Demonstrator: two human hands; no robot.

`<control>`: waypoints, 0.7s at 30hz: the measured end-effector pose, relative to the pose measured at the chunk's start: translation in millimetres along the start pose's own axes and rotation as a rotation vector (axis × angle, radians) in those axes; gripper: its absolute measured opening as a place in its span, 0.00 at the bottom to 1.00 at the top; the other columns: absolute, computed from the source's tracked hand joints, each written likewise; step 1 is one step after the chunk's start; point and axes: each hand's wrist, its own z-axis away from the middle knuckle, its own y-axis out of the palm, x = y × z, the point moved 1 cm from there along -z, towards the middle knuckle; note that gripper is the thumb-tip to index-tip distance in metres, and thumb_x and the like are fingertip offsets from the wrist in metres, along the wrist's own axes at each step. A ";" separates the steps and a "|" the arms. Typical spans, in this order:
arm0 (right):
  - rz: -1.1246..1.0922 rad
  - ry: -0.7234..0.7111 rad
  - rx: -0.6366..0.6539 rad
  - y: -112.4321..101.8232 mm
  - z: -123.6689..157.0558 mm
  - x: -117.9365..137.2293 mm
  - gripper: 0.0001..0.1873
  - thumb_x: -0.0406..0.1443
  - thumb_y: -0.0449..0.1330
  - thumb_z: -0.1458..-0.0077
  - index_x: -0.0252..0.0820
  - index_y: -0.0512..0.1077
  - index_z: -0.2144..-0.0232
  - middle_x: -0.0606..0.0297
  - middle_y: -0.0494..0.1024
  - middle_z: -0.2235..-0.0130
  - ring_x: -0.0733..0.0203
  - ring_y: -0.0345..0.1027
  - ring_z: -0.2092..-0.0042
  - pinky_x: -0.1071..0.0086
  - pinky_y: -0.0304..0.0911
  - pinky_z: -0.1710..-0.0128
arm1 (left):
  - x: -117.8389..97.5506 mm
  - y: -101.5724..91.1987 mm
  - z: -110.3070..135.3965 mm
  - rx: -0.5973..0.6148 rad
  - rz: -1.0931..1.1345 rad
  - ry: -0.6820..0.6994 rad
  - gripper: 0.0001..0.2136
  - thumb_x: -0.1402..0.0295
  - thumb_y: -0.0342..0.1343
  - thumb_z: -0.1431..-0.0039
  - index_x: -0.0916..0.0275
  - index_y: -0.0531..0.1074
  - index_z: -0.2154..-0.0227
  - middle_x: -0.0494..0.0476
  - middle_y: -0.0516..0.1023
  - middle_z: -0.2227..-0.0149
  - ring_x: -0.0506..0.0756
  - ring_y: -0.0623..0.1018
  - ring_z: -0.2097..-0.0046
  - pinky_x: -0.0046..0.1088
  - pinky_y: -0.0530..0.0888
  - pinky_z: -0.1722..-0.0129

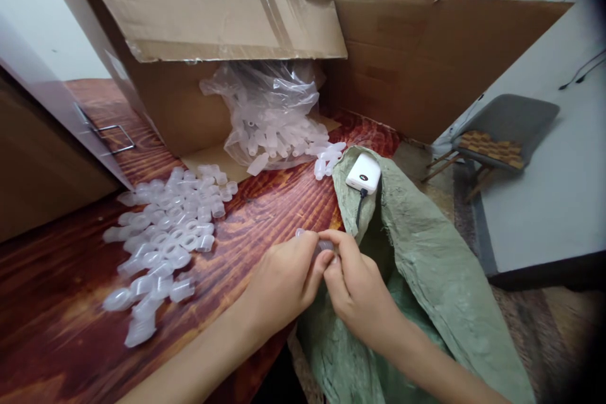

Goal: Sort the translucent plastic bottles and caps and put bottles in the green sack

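Observation:
My left hand (286, 271) and my right hand (353, 274) meet at the table's front edge, fingers closed around a small translucent plastic piece (326, 245). Most of that piece is hidden by the fingers. To the left, a spread of translucent plastic caps (173, 227) lies loose on the table. Farther back, longer translucent plastic tubes (272, 139) spill from a clear plastic bag (284, 91). Several more tubes (326, 161) lie just right of the bag's mouth. Below my hands hangs the open mouth of a green woven sack (426, 252).
A large cardboard box (379, 57) lies on its side on the reddish wood table (265, 214). On the sack's rim sits a white power bank (363, 172) with a black cable. A grey chair (511, 126) stands at the right, by the wall.

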 end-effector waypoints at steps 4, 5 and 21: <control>-0.002 -0.007 -0.044 1.0 -3.2 -1.5 0.14 0.28 0.47 0.43 0.40 0.63 0.55 0.62 0.76 0.64 0.61 0.73 0.64 0.70 0.67 0.63 | -2.2 -1.5 2.0 -0.002 0.004 0.002 0.12 0.64 0.39 0.32 0.62 0.66 0.62 0.56 0.74 0.68 0.56 0.75 0.68 0.31 0.65 0.70; -0.006 -0.004 -0.069 1.1 -3.6 -1.6 0.13 0.27 0.47 0.43 0.40 0.64 0.57 0.62 0.76 0.65 0.62 0.72 0.64 0.70 0.67 0.63 | -3.2 -1.6 2.3 -0.003 0.011 0.008 0.12 0.64 0.39 0.32 0.62 0.66 0.62 0.56 0.73 0.69 0.56 0.75 0.69 0.31 0.65 0.70; -0.512 0.222 -0.071 -33.9 6.3 1.7 0.10 0.41 0.52 0.35 0.48 0.70 0.55 0.72 0.75 0.75 0.68 0.71 0.72 0.77 0.67 0.69 | -7.0 -7.2 4.9 -0.172 0.139 0.142 0.07 0.70 0.43 0.31 0.60 0.60 0.53 0.50 0.73 0.65 0.50 0.74 0.66 0.25 0.68 0.65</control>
